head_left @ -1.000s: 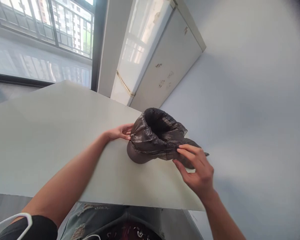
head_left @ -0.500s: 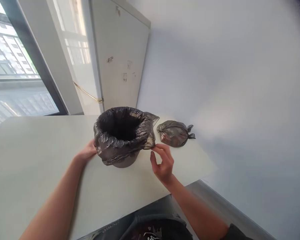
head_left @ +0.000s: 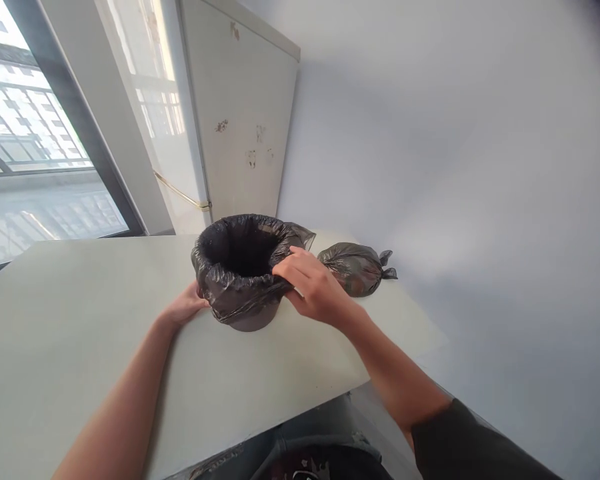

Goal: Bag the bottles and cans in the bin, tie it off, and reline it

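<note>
A small round bin (head_left: 247, 319) stands on the white table (head_left: 80, 313), lined with a dark plastic bag (head_left: 230, 280) folded over its rim. My left hand (head_left: 186, 307) presses against the bin's left side, its fingers hidden behind the bag. My right hand (head_left: 311, 285) grips the bag's folded edge at the right rim, fingers curled over the plastic. A tied, filled dark bag (head_left: 356, 268) lies on the table just right of the bin, behind my right hand.
A white refrigerator (head_left: 240, 113) with marks on its side stands behind the table. A large window (head_left: 25, 147) with a dark frame is at the left. A plain wall fills the right. The table's near edge runs diagonally at the lower right.
The view has swung so the bin stands upright and the tied bag shows. My right hand has moved from beside the bin up onto the bag at the right rim.
</note>
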Demonstrator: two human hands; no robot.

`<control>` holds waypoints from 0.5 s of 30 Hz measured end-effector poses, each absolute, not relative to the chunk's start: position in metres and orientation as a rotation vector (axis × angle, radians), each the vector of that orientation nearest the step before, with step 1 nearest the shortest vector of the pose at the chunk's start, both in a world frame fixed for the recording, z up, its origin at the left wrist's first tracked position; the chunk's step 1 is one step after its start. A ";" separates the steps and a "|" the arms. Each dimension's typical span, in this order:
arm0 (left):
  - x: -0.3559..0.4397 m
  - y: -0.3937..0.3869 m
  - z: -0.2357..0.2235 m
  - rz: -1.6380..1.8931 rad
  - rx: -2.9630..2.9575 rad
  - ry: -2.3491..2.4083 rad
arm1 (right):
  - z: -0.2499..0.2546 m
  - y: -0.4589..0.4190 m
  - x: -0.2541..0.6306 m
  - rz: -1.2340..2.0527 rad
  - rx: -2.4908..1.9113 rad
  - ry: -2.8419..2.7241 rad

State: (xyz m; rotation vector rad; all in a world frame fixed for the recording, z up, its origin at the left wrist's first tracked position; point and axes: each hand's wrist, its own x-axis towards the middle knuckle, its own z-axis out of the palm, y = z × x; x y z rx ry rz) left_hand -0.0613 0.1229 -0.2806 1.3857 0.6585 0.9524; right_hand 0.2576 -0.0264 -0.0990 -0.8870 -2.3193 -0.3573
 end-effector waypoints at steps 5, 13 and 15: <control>-0.054 0.124 -0.268 1.157 1.297 0.566 | -0.081 0.031 0.274 -0.305 -0.801 -2.424; -0.058 0.123 -0.264 1.180 1.288 0.612 | -0.069 0.135 0.353 -0.200 -1.053 -2.327; -0.057 0.120 -0.261 1.142 1.300 0.629 | -0.068 0.147 0.379 -0.198 -1.199 -2.249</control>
